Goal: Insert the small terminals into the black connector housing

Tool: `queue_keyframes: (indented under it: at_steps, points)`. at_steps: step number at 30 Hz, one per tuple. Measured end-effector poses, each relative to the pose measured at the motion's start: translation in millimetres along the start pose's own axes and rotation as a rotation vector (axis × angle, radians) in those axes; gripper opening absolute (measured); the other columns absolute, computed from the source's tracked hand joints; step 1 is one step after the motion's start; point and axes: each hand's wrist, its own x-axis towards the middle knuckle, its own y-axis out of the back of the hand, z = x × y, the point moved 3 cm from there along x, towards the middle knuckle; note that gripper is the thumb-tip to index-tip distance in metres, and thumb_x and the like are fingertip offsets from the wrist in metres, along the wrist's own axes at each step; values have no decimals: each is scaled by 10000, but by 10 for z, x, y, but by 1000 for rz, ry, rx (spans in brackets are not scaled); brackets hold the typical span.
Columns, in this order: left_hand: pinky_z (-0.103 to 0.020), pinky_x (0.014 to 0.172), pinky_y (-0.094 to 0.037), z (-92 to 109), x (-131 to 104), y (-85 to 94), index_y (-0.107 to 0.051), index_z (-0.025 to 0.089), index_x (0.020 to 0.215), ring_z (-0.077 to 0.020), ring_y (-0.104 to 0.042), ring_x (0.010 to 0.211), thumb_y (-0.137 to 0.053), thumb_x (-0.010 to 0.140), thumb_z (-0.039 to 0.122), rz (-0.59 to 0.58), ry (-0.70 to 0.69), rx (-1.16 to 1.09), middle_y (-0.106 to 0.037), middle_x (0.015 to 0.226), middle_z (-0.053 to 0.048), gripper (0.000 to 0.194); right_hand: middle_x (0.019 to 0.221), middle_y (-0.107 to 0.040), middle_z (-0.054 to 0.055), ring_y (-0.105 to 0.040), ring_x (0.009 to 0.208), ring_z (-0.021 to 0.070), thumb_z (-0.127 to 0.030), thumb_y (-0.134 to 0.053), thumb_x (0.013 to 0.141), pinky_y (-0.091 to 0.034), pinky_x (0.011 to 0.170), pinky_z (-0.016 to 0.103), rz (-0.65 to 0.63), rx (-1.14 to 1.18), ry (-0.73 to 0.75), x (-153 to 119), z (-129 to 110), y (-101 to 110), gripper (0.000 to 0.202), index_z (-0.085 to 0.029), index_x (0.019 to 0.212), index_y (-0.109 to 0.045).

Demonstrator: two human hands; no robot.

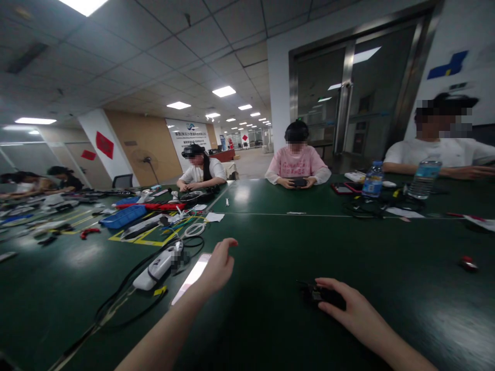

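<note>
On the green tabletop, my right hand [353,304] has its thumb and index finger around a small black device [312,292]. The device is dark with fine detail, and its exact kind is hard to make out. My left hand [219,265] hovers over the table with index finger and thumb apart, and nothing shows between them. Beneath and beside my left wrist lies a phone [191,278] with a lit, pale screen, partly hidden by the forearm.
Left of the phone are a white power strip [158,265] with black cables, a blue tray [124,216] and tangled wires. A red-and-black object [468,264] lies at right. Water bottles [373,180] stand farther back. Several people sit around the table, one holding a black object [299,182].
</note>
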Motion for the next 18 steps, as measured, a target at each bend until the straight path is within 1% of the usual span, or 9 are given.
queue_keyframes:
  at_steps: [1, 3, 5, 7, 8, 10, 12, 16, 18]
  points:
    - [-337, 977, -396, 198, -5, -111, -475, 170, 1162, -202, -510, 1126, -412, 776, 61, -45, -54, -54, -563, 1166, -90, 407, 1160, -641, 27, -544, 1125, 280, -339, -650, 706, -408, 961, 449, 5, 26, 3, -14, -34, 6, 438, -299, 1139, -594]
    - [-378, 1020, -356, 578, -39, -352, -448, 174, 1249, -239, -461, 1183, -489, 826, 191, -227, -164, -282, -507, 1256, -114, 425, 1138, -651, 29, -551, 1119, 270, -314, -654, 707, -395, 975, 442, 18, 67, 9, -39, -97, 21, 441, -285, 1141, -582]
    - [-416, 1028, -337, 860, -74, -585, -382, 176, 1334, -283, -419, 1215, -622, 771, 292, -421, -188, -414, -421, 1354, -135, 622, 1120, -656, 35, -555, 1115, 261, -289, -653, 710, -401, 971, 428, 40, 106, 15, -56, -148, 42, 443, -271, 1145, -569]
    - [-435, 977, -383, 1024, -89, -803, -291, 170, 1392, -313, -458, 1164, -752, 647, 319, -600, -155, -482, -387, 1379, -163, 889, 1102, -661, 39, -562, 1105, 252, -259, -654, 707, -399, 975, 416, 60, 124, 19, -69, -184, 63, 433, -256, 1131, -566]
    - [-439, 958, -397, 1069, -85, -898, -267, 171, 1403, -323, -471, 1145, -797, 587, 320, -663, -136, -499, -392, 1373, -168, 985, 1105, -659, 41, -562, 1104, 249, -247, -650, 710, -403, 973, 408, 63, 132, 28, -73, -198, 70, 419, -250, 1121, -569]
    - [-442, 947, -395, 1108, -57, -1046, -278, 171, 1398, -332, -468, 1147, -824, 542, 306, -724, -101, -532, -433, 1337, -165, 1024, 1089, -663, 42, -574, 1084, 245, -239, -641, 716, -420, 958, 394, 63, 136, 38, -76, -213, 77, 383, -239, 1095, -584]
    - [-426, 931, -400, 1112, -21, -1137, -348, 172, 1355, -316, -480, 1130, -811, 563, 275, -727, -91, -570, -489, 1274, -147, 923, 1092, -663, 38, -576, 1080, 240, -241, -636, 722, -424, 958, 380, 59, 136, 50, -74, -219, 77, 365, -235, 1084, -592]
    - [-354, 793, -461, 1080, -7, -1199, -531, 163, 1120, -232, -572, 920, -701, 690, 217, -741, -92, -671, -599, 1010, -67, 466, 1072, -666, 38, -589, 1047, 238, -276, -628, 747, -450, 926, 367, 31, 143, 70, -69, -236, 52, 320, -231, 1063, -607]
    - [-322, 752, -464, 1049, -21, -1206, -534, 173, 1080, -205, -569, 878, -695, 702, 213, -753, -95, -732, -589, 971, -41, 413, 1056, -670, 40, -593, 1028, 239, -287, -624, 760, -449, 921, 375, 22, 138, 74, -75, -259, 37, 302, -236, 1058, -616]
